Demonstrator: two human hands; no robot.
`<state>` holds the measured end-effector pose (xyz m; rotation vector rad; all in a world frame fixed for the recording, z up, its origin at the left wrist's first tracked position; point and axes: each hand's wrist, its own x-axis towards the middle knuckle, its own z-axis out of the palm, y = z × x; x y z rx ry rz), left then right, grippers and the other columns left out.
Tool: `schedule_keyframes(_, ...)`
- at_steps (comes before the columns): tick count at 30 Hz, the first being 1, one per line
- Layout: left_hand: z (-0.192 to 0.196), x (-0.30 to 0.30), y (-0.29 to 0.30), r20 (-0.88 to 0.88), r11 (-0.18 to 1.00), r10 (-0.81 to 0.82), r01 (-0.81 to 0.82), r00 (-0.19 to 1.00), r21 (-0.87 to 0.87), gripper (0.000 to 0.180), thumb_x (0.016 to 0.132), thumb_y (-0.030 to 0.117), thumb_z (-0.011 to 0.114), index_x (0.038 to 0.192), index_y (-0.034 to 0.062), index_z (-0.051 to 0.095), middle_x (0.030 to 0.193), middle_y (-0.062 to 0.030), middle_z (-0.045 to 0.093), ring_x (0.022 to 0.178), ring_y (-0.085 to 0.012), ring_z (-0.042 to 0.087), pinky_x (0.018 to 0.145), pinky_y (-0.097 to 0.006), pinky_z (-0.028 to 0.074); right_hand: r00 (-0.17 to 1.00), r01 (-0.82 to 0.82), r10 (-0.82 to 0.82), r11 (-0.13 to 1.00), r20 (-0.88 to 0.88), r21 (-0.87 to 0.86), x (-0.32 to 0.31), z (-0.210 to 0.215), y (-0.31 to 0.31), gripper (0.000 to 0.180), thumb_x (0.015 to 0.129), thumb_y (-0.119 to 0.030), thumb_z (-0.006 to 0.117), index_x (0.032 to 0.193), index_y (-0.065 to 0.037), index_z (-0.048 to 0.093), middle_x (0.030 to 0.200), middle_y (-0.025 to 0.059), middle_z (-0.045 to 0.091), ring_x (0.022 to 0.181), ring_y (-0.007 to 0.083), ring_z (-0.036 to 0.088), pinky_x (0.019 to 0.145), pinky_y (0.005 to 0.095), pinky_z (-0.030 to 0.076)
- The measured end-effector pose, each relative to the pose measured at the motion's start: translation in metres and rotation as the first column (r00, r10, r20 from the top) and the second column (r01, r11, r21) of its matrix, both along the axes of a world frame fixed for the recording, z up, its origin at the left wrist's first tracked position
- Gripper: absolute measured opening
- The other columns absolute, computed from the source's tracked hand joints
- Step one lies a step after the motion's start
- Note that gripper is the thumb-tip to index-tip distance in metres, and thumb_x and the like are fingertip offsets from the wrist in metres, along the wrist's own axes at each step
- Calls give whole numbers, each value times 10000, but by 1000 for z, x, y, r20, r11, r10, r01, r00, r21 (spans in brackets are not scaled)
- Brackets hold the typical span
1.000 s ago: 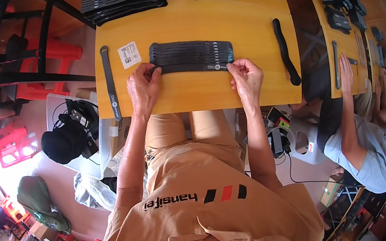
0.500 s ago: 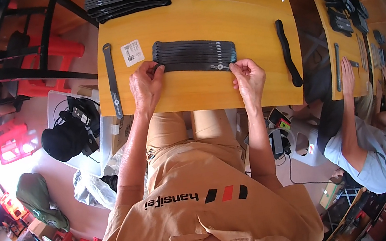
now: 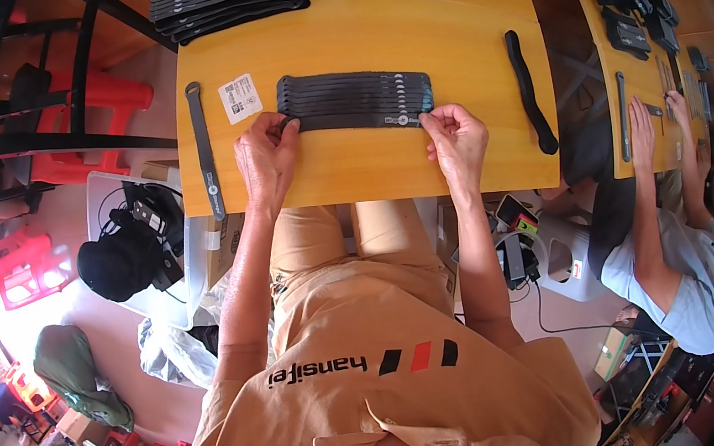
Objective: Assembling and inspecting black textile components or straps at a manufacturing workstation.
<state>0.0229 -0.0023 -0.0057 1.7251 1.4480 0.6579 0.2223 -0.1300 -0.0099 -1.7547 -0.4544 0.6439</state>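
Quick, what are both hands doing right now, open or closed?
Left hand: closed, pinching the left end of the nearest strap in the fanned stack.
Right hand: closed, pinching that strap's right end.

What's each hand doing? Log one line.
left hand: pinching near-left corner of strap row; right hand: pinching near-right corner; strap row: overlapped, on table; lone straps: one each side

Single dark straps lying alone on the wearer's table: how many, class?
2: a grey strap near the left edge of the table, a black strap near its right edge.
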Motion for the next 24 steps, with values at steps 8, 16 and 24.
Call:
schedule_keyframes(8,-4,-1,1,18,1000,0,0,1000,21,183,757,151,685,816,-16,639,624,-118,624,548,-184,600,561,-294,463,1000,5,-4,1000,14,-26,-1,3,2,100,790,-50,676,747,6,604,565,10,537,416,57,481,346,204,394)
schedule_keyframes(16,-5,-1,1,6,999,-6,6,1000,39,179,754,148,681,813,-16,639,636,-124,628,566,-206,609,573,-304,468,999,-2,3,1000,50,-30,-2,1,1,102,789,-50,675,744,6,603,560,13,543,418,62,491,346,216,399)
schedule_keyframes(24,-5,0,0,0,998,-2,2,1000,63,180,750,147,683,808,-17,638,644,-130,627,576,-221,613,576,-311,468,996,9,-5,999,91,-43,-2,3,3,112,786,-56,674,733,11,601,559,18,547,415,71,497,339,224,395)
